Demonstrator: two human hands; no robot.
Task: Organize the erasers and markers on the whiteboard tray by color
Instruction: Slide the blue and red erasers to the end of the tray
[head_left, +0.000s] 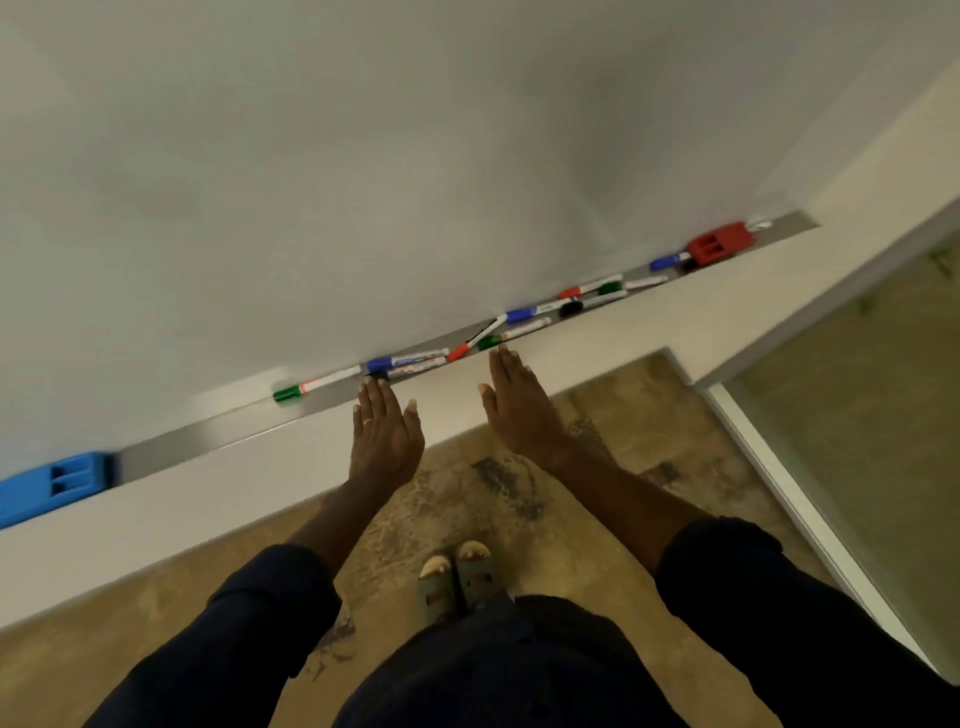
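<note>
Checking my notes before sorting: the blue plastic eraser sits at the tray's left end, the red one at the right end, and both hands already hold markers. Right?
Not quite: the head view shows left hand and right hand open, holding nothing. Blue plastic eraser left, red plastic eraser right.

mottled brown floor; grey sandals; glass panel at right.

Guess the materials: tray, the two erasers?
Tray: looks like brushed metal, likely aluminium; grey with a dull sheen.
Blue eraser and red eraser: apparently moulded plastic, uniform colour, matte, each with two rectangular recesses on top. Any felt pad is hidden from view.
</note>
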